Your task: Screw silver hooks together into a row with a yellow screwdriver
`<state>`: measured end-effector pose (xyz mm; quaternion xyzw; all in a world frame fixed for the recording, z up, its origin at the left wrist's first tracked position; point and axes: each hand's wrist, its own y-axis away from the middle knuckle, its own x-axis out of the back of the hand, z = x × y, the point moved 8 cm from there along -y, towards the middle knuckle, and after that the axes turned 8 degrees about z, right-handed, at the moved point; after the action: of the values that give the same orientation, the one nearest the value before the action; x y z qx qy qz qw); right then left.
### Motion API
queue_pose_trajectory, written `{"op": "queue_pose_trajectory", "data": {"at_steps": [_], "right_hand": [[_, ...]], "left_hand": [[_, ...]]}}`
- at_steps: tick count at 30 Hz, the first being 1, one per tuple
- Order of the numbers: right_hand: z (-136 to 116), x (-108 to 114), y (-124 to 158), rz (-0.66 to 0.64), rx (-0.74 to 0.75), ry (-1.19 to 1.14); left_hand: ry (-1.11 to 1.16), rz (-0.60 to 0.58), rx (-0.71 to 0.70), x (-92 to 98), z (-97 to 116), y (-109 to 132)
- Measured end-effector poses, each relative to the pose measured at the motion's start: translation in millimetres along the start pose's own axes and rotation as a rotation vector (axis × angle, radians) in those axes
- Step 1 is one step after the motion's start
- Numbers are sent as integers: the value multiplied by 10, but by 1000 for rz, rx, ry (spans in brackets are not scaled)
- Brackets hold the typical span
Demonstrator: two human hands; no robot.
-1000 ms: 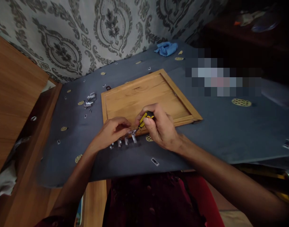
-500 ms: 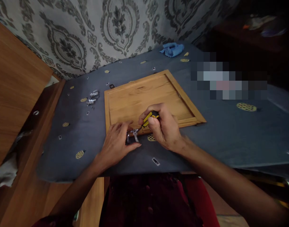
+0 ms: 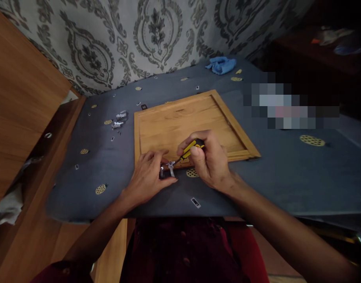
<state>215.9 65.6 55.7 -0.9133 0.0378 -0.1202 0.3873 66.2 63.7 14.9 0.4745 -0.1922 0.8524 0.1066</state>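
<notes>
A framed wooden cabinet door (image 3: 180, 122) lies flat on the cloth-covered table. At its near edge sits a metal hinge (image 3: 171, 168), steadied by my left hand (image 3: 147, 171), whose thumb is below it and fingers rest on the door frame. My right hand (image 3: 211, 163) is closed around the yellow and black handle of a screwdriver (image 3: 187, 151). The screwdriver slants down to the left, its tip at the hinge. My left fingers hide part of the hinge, and whether the tip sits in a screw is too small to tell.
More metal hinges (image 3: 119, 120) lie left of the door with small bits beside them. A blue cloth (image 3: 221, 65) is crumpled at the back. Patterned fabric (image 3: 157, 31) rises behind the table (image 3: 257, 188), and a wooden cabinet (image 3: 24, 78) stands at the left. A blurred patch covers the right.
The view has shifted slightly, so the things on the table appear a little further right. Both hands keep nearly the same pose, with the screwdriver still at the hinge.
</notes>
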Motion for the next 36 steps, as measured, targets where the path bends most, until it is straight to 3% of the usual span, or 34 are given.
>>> {"op": "queue_pose_trajectory", "data": {"at_steps": [20,28,36], "right_hand": [[19,11,25,7,-22,-91],[67,103,7,175,-80,-182],[25,-78,-293,32,-156,-183]], "left_hand": [[-33,-9,46,14,24,-15],[-26,-26,56,4,7,-8],[-40,-31,24,-7,18,-25]]}}
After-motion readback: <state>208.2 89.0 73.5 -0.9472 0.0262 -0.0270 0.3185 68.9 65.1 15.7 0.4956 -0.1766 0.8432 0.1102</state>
